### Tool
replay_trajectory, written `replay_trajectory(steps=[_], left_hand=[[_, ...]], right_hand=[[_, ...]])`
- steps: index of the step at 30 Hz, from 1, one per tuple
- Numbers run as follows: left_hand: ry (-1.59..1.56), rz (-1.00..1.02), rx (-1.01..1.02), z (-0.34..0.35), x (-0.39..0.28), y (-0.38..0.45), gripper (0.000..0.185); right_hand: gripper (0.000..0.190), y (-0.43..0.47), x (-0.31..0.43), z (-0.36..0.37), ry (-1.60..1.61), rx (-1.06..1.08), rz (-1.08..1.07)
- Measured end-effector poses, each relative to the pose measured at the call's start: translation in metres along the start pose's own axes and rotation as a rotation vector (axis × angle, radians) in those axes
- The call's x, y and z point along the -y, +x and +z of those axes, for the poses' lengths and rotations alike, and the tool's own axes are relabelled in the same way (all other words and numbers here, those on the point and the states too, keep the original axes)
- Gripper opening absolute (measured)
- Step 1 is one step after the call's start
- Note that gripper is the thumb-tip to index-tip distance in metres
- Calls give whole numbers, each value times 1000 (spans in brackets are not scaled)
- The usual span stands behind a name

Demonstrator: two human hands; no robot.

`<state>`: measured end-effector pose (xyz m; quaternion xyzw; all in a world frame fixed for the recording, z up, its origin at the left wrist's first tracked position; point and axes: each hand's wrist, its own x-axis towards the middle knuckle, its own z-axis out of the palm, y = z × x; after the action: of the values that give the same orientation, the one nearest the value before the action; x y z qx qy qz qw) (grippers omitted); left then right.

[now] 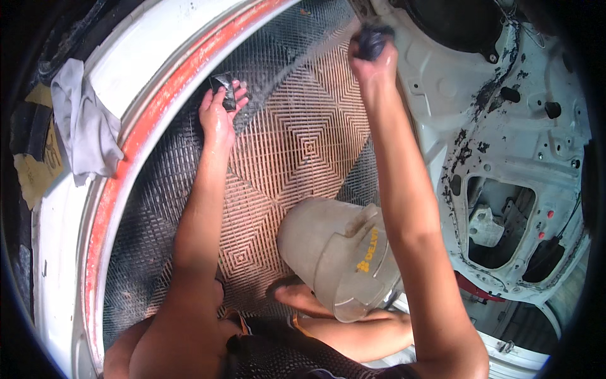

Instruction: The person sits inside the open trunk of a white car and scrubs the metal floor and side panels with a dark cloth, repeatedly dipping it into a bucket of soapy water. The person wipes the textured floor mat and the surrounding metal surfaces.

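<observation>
My left hand (217, 111) is raised beside the curved door-opening edge (163, 97) of a white car body, where a red-orange band shows. Thumb and fingers hold a small, black, wet-looking flat piece (228, 90); its exact kind is unclear. Further up and to the right, my right hand (376, 64) grips a dark, crumpled-looking object (374, 40), blurred and partly covered by the fingers. From near that object a pale, blurred streak like water (303, 57) slants down towards my left hand. Both forearms look wet in places.
A grey cloth (85, 123) hangs over the white body panel, near yellow sandpaper (33, 177) and a black block (32, 125). The stripped car door (511, 151) stands at right. A translucent bucket (312, 232) tilts by my legs on slatted floor tiles (303, 142).
</observation>
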<state>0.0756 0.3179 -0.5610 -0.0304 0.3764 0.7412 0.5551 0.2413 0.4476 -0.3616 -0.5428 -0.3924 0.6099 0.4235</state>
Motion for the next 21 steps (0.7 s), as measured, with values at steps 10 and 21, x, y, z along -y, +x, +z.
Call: replay_trajectory(steps=[10,21], left_hand=[[346,-25,77,4,63,-21,45],[304,-58,115,34,86,-46,28]], right_hand=[[56,-115,-20,-77,222,75,258],[66,-284,-43,-265,-443,105,911]])
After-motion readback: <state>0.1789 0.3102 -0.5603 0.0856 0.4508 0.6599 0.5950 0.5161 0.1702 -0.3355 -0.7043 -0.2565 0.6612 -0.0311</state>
